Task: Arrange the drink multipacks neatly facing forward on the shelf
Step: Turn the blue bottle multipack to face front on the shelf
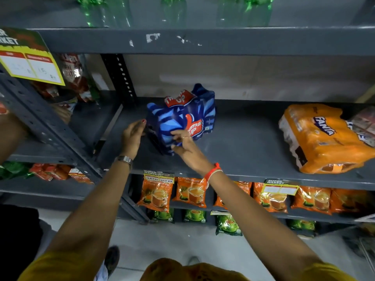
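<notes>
A blue Thums Up multipack (182, 116) stands on the grey middle shelf (243, 147), turned at an angle with one corner toward me. My left hand (133, 136) rests flat against its left side, fingers spread. My right hand (182, 144) pinches the wrap at the pack's lower front corner. An orange Fanta multipack (316, 138) lies tilted at the right end of the same shelf, its label slanting.
Green bottles (105, 11) stand on the shelf above. Orange tea pouches (190, 191) and green pouches (228, 224) fill the lower shelves. A perforated upright post (121, 78) stands left of the pack, and a yellow price sign (30, 63) hangs at the far left.
</notes>
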`<state>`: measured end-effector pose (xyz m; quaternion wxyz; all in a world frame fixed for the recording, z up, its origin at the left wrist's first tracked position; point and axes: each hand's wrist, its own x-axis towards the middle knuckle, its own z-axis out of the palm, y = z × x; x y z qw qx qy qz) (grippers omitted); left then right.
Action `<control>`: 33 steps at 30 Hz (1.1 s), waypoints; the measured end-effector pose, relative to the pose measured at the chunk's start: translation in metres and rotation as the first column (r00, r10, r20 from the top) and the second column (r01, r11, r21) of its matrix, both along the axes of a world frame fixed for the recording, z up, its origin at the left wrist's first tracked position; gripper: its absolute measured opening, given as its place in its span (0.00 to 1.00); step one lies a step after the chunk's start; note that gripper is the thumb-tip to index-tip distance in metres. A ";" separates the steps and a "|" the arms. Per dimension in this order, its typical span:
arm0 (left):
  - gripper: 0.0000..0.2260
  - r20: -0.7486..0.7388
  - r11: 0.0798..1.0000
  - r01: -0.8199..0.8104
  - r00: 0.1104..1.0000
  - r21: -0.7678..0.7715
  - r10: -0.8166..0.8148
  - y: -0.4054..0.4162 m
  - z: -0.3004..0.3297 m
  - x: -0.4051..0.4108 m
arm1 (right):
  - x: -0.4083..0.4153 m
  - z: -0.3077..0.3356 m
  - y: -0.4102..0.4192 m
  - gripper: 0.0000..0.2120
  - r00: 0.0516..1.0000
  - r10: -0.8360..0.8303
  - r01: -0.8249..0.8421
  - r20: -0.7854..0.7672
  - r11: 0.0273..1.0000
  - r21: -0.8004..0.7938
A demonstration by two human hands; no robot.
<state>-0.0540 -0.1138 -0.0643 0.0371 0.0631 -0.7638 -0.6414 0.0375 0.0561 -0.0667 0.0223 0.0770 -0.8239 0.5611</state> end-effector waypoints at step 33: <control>0.17 -0.140 0.989 0.143 0.979 -0.020 -0.145 -0.014 -0.012 0.055 | 0.021 -0.013 0.026 0.33 0.873 -0.482 0.487 0.074 0.860 -0.150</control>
